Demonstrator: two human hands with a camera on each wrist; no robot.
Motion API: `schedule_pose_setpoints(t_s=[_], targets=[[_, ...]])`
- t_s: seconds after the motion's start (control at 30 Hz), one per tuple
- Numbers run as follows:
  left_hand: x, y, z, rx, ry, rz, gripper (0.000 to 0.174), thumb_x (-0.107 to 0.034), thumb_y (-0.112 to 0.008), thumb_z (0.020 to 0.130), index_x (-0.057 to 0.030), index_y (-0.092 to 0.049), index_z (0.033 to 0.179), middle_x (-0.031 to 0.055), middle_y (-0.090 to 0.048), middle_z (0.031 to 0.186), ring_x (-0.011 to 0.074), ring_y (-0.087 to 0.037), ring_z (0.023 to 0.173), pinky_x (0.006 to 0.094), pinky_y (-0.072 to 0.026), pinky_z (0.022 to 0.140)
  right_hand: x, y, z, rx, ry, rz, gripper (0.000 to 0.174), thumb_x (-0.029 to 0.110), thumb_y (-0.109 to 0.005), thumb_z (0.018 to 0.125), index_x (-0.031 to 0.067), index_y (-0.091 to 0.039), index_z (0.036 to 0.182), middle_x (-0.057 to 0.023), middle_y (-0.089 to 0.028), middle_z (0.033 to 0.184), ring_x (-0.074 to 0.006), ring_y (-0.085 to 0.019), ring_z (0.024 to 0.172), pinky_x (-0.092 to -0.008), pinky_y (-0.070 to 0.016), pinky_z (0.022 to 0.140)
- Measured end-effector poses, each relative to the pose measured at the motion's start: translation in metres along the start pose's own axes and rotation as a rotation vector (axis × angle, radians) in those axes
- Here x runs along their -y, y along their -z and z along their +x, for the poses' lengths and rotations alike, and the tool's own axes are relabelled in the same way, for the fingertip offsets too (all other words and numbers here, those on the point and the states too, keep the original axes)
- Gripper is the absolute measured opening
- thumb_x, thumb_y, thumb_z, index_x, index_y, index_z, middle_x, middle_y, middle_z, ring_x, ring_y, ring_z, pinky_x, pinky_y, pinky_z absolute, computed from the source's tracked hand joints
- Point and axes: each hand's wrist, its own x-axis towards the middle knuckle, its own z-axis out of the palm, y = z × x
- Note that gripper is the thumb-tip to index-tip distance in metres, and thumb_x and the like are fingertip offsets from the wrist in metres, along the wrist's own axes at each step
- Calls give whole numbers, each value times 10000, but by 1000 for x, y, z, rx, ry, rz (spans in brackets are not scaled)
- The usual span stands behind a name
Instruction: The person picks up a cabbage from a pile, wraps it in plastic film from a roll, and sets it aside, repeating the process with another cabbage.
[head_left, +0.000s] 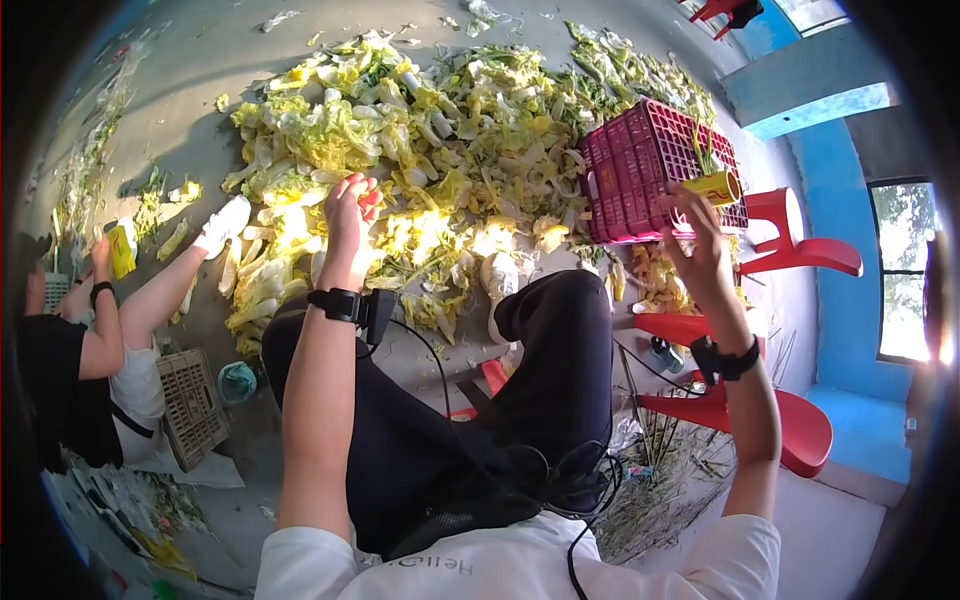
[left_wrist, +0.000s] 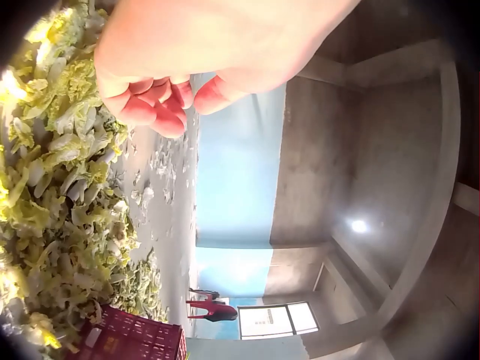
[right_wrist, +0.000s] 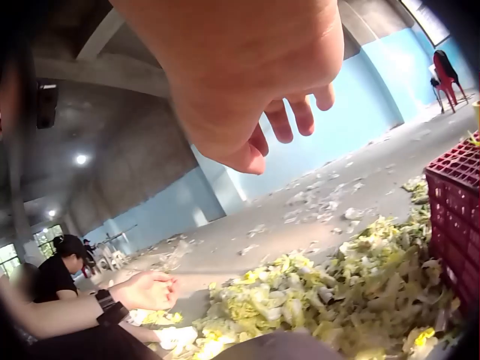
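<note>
My left hand [head_left: 350, 225] hovers over the near side of a big heap of yellow-green cabbage leaves [head_left: 400, 140], its fingers loosely curled around nothing. The left wrist view shows the same bent fingers [left_wrist: 154, 109], with the thumb apart from them. Raised at the right, my right hand [head_left: 702, 255] has its fingers spread and slightly bent, and holds nothing. Just beyond its fingertips, a yellow cylinder [head_left: 712, 188] with a hollow end lies on an upturned magenta plastic crate [head_left: 640, 165]. In the right wrist view, the fingers [right_wrist: 281, 124] hang relaxed above the floor.
Red plastic chairs [head_left: 800, 245] stand beside the crate. At the left, another person [head_left: 95, 350] sits holding a yellow object [head_left: 122, 250], near a tan crate [head_left: 190, 400] and a teal container [head_left: 237, 382]. Dry stalks [head_left: 660, 460] litter the floor by my right side.
</note>
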Motion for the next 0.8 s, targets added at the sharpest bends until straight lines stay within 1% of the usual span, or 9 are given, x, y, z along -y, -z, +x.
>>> schedule_pose_setpoints(t_s=[0.07,0.27,0.33,0.47,0.53,0.57,0.67,0.7,0.8], targets=[[3,10,-7,-24,8,29,246,-178,-607,912,-107,-585,1146,30,-676,1022,137,-632,793,262,-457,658,27,-9,-2,67,7,107,336,85,-673,842,65,-624,1174,-137,-602,1282,-334,-543,1222,-437,-438,1039],[-2,31,-49,-7,-49,-22,241,-150,-604,902,-73,-576,1128,57,-662,1016,145,-622,823,266,-447,663,54,-64,-17,171,101,262,294,76,-673,817,61,-624,1106,-120,-634,1178,-335,-576,1143,-427,-460,995],[-8,31,-63,-25,-20,-58,242,-153,-616,897,-82,-584,1126,53,-665,1012,151,-623,824,271,-455,681,61,-78,-18,99,96,301,259,109,-680,830,65,-644,1083,-115,-658,1104,-333,-580,1127,-419,-463,988],[-11,38,-50,-60,-11,-77,251,-161,-652,883,-99,-605,1121,44,-676,998,153,-630,836,272,-473,704,49,-158,-40,83,-92,251,253,249,-642,908,76,-661,1091,-124,-664,1087,-315,-604,1078,-447,-454,968],[-15,38,-46,-56,-18,-85,240,-152,-651,883,-101,-610,1114,43,-679,1002,149,-631,849,270,-476,693,66,-162,-33,337,-169,120,270,288,-654,907,74,-677,1070,-120,-674,1076,-308,-624,1056,-444,-467,946],[-17,36,-43,-63,-21,-80,242,-149,-650,883,-99,-607,1116,43,-680,1005,146,-632,843,266,-475,686,76,-166,-28,241,-118,222,301,333,-658,903,66,-692,1036,-120,-688,1036,-319,-647,1008,-425,-481,931],[-10,22,-34,-42,-20,-43,251,-144,-647,884,-93,-595,1124,44,-682,1006,134,-632,819,255,-472,666,85,-176,-20,307,-40,274,290,327,-656,901,66,-696,1021,-128,-696,979,-326,-662,948,-412,-507,887],[-9,14,-29,-13,-26,-14,255,-144,-647,884,-92,-591,1128,44,-681,1001,127,-631,808,253,-471,660,83,-179,-16,306,-35,256,251,254,-684,887,54,-691,1038,-128,-707,980,-312,-684,898,-394,-544,781],[2,-3,-25,-5,-33,86,256,-165,-643,885,-73,-576,1115,21,-637,961,98,-620,769,239,-453,629,80,-188,-4,356,-226,426,264,274,-658,894,63,-688,1050,-139,-702,1011,-322,-670,946,-408,-530,841]])
